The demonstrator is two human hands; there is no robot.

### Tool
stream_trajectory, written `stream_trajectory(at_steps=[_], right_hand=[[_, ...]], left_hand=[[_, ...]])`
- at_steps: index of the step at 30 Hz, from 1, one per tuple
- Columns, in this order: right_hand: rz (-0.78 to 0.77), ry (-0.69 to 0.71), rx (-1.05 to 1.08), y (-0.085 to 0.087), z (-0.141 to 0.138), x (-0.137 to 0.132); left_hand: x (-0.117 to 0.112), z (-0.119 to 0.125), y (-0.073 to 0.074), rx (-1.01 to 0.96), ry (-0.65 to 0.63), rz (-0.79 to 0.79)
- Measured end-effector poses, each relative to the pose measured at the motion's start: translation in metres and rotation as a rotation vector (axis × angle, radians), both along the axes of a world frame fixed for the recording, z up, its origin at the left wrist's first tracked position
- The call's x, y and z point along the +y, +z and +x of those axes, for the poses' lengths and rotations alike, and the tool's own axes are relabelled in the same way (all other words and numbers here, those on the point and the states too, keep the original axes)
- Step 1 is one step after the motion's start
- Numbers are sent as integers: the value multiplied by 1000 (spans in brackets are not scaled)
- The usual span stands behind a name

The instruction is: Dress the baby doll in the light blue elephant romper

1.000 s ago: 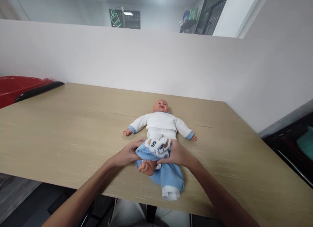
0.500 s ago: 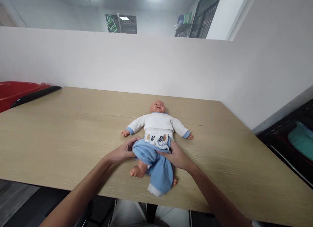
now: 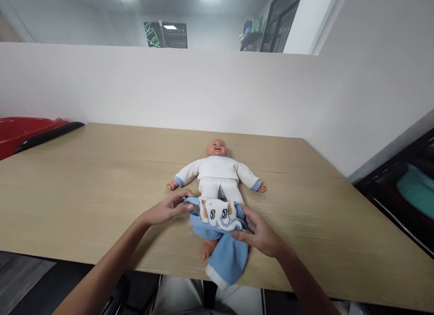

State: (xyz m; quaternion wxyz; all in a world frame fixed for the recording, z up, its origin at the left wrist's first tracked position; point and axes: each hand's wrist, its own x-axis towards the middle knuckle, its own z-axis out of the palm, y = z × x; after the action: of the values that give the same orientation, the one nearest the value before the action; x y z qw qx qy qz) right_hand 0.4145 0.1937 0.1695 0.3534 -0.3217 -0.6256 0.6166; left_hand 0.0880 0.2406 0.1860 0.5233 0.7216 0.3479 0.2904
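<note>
A baby doll [image 3: 217,167] lies on its back, head away from me, in a white top with blue cuffs and white cloth over its upper legs. Blue fleece pants [image 3: 230,254] with an elephant face lie bunched around its lower legs. My left hand [image 3: 169,208] pinches the left edge of the waistband, stretching it outward. On the other side, my right hand [image 3: 260,231] grips the pants beside the elephant's trunk, thumb in front. One bare doll foot [image 3: 207,249] shows below the cloth; the other foot is hidden. The right pant leg hangs toward the table's front edge.
The doll rests on a wooden table [image 3: 101,170] against a white wall [image 3: 152,88]. A red tub-like object [image 3: 27,129] with a black edge stands at the far left. At the right is a dark rack [image 3: 400,188] with a teal item [image 3: 417,188].
Both hands have drawn the pants' waistband down from the doll's hips toward me, baring the white cloth on its upper legs. My right hand has shifted slightly right.
</note>
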Motion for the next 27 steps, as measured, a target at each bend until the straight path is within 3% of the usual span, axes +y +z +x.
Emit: stream_trajectory(at_steps=[3, 5, 8, 11, 13, 17, 19, 21, 24, 27], right_hand=[[12, -82, 6, -1, -1, -4], [73, -164, -46, 3, -4, -3], [226, -327, -208, 18, -7, -1], [299, -418, -375, 35, 0, -2], [268, -347, -419, 44, 10, -5], [242, -63, -401, 54, 28, -13], [259, -15, -372, 50, 30, -16], [197, -56, -316, 40, 27, -18], [19, -234, -208, 20, 22, -18], [-58, -402, -196, 8, 20, -19]], left_hand=[[-1, 20, 19, 48, -23, 215], [-1, 41, 32, 74, -101, 264], [3, 75, 45, 117, -270, 168], [12, 93, 47, 140, -338, 79], [19, 94, 43, 130, -317, 75], [30, 85, 26, 141, -301, 5], [33, 83, 20, 167, -242, -60], [35, 83, 18, 170, -215, -104], [34, 86, 23, 143, -391, -158], [33, 88, 26, 164, -581, -218]])
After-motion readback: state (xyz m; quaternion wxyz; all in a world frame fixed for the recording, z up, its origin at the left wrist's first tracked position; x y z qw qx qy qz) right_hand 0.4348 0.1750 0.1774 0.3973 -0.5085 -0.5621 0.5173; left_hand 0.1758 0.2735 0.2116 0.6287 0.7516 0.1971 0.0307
